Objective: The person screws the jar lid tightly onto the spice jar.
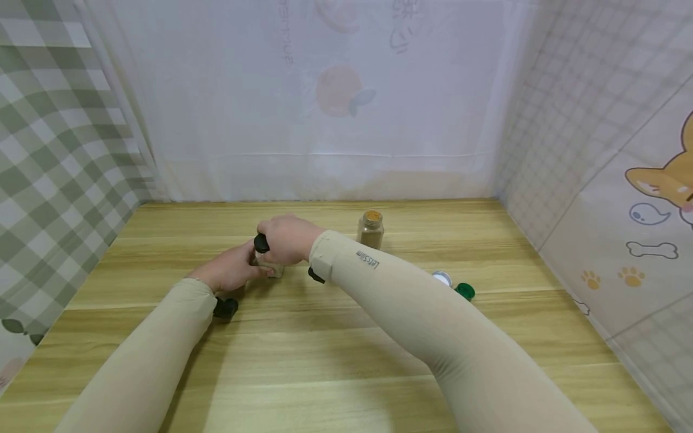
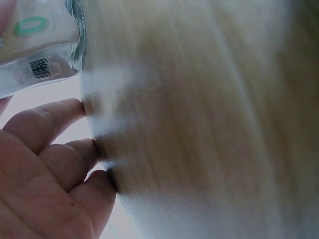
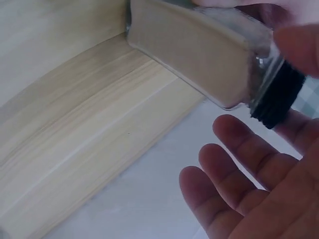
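A clear, square-sided jar [image 3: 194, 55] with pale brown powder in it is between my two hands on the left part of the table. My left hand [image 1: 230, 267] grips the jar's body, its thumb along the near side. With thumb and index finger, my right hand [image 1: 292, 239] pinches the ribbed black cap [image 3: 279, 94], which sits on the jar's neck. The other right fingers spread loosely below the cap in the right wrist view. A barcode and a green mark show on the jar [image 2: 45, 55] in the left wrist view.
Behind my right forearm stands an uncapped jar [image 1: 370, 234] with orange-brown powder at its mouth. Right of it lie a pale round disc [image 1: 442, 278] and a green cap [image 1: 465, 291], partly behind the sleeve. Cloth-covered walls enclose the wooden table [image 1: 303, 373] at the back and sides.
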Demonstrator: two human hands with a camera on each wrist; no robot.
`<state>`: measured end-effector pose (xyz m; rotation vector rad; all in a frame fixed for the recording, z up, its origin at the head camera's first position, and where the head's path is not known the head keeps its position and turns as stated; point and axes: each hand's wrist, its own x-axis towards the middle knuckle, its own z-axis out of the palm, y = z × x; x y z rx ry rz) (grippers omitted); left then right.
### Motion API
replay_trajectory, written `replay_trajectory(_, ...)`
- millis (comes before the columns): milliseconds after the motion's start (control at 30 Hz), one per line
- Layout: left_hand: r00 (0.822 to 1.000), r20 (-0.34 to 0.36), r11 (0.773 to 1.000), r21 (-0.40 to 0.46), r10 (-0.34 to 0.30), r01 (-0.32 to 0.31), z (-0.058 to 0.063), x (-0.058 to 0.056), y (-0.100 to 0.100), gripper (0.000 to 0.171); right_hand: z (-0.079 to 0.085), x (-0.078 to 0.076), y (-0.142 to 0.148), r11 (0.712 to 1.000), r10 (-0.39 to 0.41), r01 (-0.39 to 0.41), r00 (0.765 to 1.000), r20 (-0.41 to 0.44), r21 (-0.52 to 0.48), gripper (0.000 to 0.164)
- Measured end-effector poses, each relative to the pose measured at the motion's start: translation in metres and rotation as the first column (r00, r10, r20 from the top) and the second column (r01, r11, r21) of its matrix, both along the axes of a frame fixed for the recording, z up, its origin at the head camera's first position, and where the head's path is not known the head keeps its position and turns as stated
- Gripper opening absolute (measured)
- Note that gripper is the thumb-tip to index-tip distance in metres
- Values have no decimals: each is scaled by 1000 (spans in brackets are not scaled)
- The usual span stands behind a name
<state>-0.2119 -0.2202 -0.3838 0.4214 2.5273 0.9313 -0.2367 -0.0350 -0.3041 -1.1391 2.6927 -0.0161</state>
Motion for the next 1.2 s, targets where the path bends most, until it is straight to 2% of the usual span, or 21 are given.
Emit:
replay_trajectory(267, 1000, -15, 1000, -11, 12, -12, 0, -1, 0, 75, -3, -1, 0, 999, -32, 32, 999, -15, -3, 35)
replay_trajectory(400, 1000, -25, 1000, -19, 11, -12, -1, -1, 0, 70, -4, -1, -1, 999, -47, 47, 999, -23, 4, 39)
replay_trajectory(567, 1000, -22, 1000, 0, -2, 2, -1, -1, 0, 76, -2, -1, -1, 1000, -26, 26, 1000, -18, -1, 50)
replay_trajectory(733, 1000, -26, 1000, -5, -4, 4, -2, -1, 0, 82, 1, 0, -2, 999, 22, -21, 999, -34, 25, 38)
replay_trajectory(833, 999, -32, 1000, -15, 3, -4, -2, -1, 0, 81, 1, 0, -2, 999, 24, -21, 999, -45, 47, 35)
replay_trajectory(1100, 1000, -20, 1000, -16, 21, -21, -1, -1, 0, 77, -4, -3, -1, 1000, -17, 17, 999, -36, 21, 40)
replay_trajectory(1200, 1000, -11, 1000, -14, 14, -14, -1, -1, 0, 80, -4, -3, 0, 1000, -23, 24, 999, -36, 14, 48)
